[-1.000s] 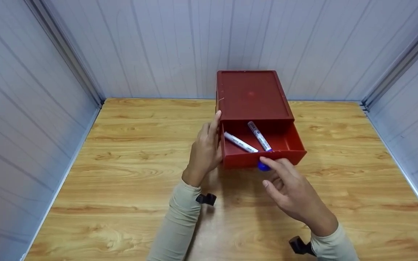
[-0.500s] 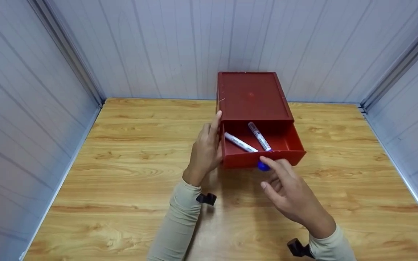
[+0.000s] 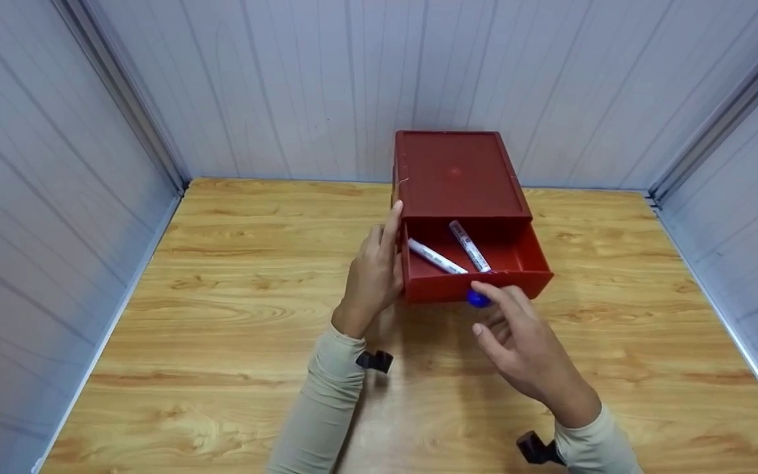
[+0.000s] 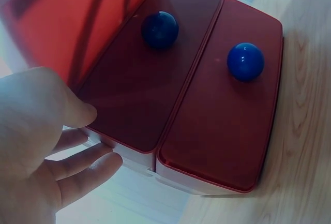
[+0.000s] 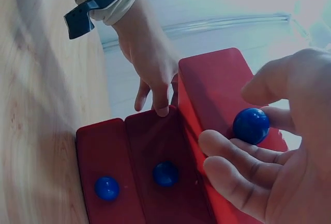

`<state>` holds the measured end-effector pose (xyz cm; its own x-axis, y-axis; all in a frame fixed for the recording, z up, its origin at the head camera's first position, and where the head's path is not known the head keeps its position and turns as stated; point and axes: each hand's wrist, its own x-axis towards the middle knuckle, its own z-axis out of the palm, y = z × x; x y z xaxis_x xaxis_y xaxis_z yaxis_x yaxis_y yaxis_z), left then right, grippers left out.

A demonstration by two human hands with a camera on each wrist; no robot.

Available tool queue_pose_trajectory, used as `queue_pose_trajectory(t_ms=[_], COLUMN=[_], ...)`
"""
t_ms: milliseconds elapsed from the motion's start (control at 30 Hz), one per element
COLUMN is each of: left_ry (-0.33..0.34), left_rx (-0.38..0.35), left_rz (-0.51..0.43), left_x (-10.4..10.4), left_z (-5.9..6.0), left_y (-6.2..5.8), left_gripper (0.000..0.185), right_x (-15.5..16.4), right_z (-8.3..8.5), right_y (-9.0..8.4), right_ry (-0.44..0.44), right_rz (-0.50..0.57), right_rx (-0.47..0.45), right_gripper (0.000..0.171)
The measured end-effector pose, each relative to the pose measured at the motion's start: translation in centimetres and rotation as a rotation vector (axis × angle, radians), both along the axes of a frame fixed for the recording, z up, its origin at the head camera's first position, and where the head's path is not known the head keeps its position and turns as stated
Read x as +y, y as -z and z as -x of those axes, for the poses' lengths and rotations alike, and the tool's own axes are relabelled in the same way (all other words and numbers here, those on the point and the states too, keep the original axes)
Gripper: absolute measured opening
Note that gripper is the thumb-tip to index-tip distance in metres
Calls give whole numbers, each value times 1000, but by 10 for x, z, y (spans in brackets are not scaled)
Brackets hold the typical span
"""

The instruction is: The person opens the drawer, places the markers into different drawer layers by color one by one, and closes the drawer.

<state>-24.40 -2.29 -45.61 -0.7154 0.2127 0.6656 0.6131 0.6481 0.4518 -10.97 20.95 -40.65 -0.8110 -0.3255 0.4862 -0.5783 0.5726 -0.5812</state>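
A dark red drawer cabinet (image 3: pixel 461 174) stands near the back wall, its top drawer (image 3: pixel 435 288) pulled out. Two white marker pens (image 3: pixel 437 257) lie slanted inside that drawer. My left hand (image 3: pixel 371 270) rests against the cabinet's left side; in the left wrist view the thumb touches the middle drawer's front while the fingers lie along the side. At the top drawer's blue knob (image 5: pixel 251 126) is my right hand (image 3: pixel 529 342), its fingers loosely bent around the knob. The right thumb stays apart from the knob.
Two lower drawers sit closed, each with a blue knob (image 4: pixel 245 62). Pale panel walls (image 3: pixel 300 85) enclose the wooden table (image 3: pixel 234 296) at the back and both sides. Black camera mounts (image 3: pixel 374 361) are worn at both wrists.
The top drawer's front has shifted very slightly back toward the cabinet, and my right hand has moved a little left with it. My left hand has stayed in place.
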Motion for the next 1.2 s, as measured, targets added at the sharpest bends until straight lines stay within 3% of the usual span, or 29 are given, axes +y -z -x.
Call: queue_pose_trajectory(t_ms=[333,467,633,867,1200], left_ry=[-7,-15,-20,-21,-15], left_rx=[33,31,17,-6,58], left_rz=[4,8,13,34,20], left_x=[1,3,6,5,0], left_z=[0,-1,-1,-2,1], left_y=[0,-1,-3,-3,1], left_gripper=[74,73,74,80,74], right_x=[-4,-6,-7,-6,-8], right_z=[8,10,15,24,33], right_y=[2,1,2,6,7], right_ry=[121,133,175,176,64], right_rz=[-151,-172,-189,-134,-24], right_rx=[273,323,307,265,161], right_gripper=[46,45,41,43,63])
